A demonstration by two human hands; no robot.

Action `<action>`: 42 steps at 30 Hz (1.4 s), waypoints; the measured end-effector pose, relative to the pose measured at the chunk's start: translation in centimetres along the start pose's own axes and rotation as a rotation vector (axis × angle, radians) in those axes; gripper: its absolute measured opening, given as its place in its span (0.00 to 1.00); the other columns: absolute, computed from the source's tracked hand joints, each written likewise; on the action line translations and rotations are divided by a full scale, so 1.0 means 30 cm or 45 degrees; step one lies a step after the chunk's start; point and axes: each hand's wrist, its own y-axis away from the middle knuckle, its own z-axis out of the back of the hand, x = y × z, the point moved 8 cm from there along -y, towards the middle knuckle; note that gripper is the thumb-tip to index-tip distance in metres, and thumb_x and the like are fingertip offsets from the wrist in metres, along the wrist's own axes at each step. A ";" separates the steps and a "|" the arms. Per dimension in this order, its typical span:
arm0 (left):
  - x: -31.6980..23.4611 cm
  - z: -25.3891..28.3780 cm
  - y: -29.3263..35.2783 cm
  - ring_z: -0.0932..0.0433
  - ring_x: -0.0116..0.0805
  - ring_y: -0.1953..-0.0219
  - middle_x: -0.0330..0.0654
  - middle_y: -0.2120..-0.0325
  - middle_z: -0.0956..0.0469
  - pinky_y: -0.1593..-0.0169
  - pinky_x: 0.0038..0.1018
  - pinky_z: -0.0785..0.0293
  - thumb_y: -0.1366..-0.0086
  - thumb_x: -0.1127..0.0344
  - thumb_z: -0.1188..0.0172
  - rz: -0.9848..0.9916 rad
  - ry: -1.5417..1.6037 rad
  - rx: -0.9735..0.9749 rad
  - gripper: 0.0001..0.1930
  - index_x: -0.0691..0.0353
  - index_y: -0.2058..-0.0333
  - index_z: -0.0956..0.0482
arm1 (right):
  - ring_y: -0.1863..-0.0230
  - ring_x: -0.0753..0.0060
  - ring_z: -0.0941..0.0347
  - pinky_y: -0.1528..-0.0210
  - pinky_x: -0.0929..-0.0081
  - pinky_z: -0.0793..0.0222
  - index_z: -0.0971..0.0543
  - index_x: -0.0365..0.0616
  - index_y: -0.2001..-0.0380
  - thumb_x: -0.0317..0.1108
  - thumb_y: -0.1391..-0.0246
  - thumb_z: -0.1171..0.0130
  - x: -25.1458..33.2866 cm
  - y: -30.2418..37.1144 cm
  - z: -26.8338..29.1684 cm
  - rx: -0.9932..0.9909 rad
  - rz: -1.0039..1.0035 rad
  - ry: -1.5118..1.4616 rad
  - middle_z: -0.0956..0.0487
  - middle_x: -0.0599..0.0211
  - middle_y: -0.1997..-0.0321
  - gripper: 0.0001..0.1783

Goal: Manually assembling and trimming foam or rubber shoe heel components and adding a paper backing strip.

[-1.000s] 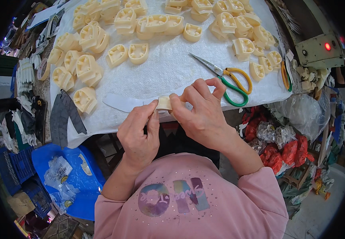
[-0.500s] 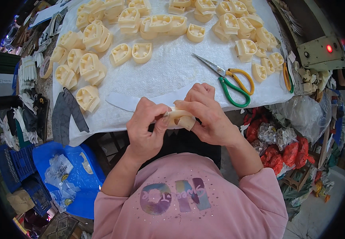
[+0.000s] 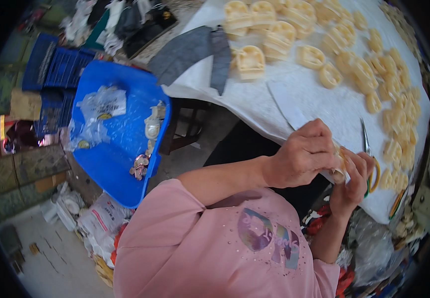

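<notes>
My left hand (image 3: 306, 153) is closed, thumb and fingers pinched at the near edge of a small cream curved piece (image 3: 340, 174). My right hand (image 3: 352, 181) wraps round the same piece from the other side, just off the table's front edge. Its shape is mostly hidden by my fingers. Behind my hands a white strip (image 3: 285, 102) lies on the white-covered table (image 3: 344, 107). Beyond my right hand are scissors (image 3: 374, 175) with yellow and green handles, partly hidden by that hand.
Many hollow cream moulded pieces (image 3: 250, 63) spread over the table's far and right parts. Grey fabric pieces (image 3: 185, 52) hang at its left corner. A blue plastic tub (image 3: 125, 154) with clear bags stands left, near blue crates (image 3: 68, 67). Plastic bags (image 3: 373, 243) lie at lower right.
The view has swung left, so the table and hands appear farther right and the blue tub shows fully. Both hands still hold the cream piece, now turned differently.
</notes>
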 end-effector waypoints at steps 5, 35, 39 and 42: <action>0.026 0.051 -0.011 0.32 0.39 0.71 0.36 0.78 0.32 0.66 0.28 0.35 0.61 0.82 0.37 -0.007 0.054 -0.096 0.13 0.59 0.73 0.20 | 0.43 0.49 0.41 0.48 0.56 0.43 0.28 0.51 0.52 0.52 0.42 0.50 0.068 -0.033 0.020 -0.036 -0.143 0.058 0.38 0.44 0.38 0.22; -0.074 -0.127 -0.022 0.28 0.38 0.69 0.44 0.67 0.28 0.70 0.29 0.40 0.57 0.77 0.40 -0.222 -0.426 0.541 0.14 0.62 0.68 0.27 | 0.51 0.70 0.29 0.46 0.73 0.34 0.34 0.29 0.49 0.32 0.39 0.63 -0.092 0.147 -0.092 -0.417 -1.128 -1.431 0.28 0.52 0.46 0.19; -0.063 -0.126 -0.026 0.29 0.38 0.70 0.45 0.68 0.28 0.71 0.29 0.41 0.57 0.77 0.40 -0.155 -0.461 0.547 0.13 0.63 0.68 0.27 | 0.54 0.69 0.27 0.51 0.73 0.32 0.35 0.29 0.47 0.37 0.37 0.64 -0.080 0.137 -0.093 -0.339 -1.054 -1.285 0.26 0.51 0.50 0.23; -0.053 -0.114 -0.022 0.29 0.39 0.71 0.46 0.69 0.28 0.71 0.30 0.40 0.60 0.79 0.41 -0.114 -0.491 0.556 0.16 0.64 0.68 0.27 | 0.58 0.68 0.26 0.56 0.71 0.31 0.35 0.31 0.46 0.44 0.36 0.66 -0.075 0.120 -0.081 -0.156 -0.982 -0.982 0.25 0.49 0.54 0.27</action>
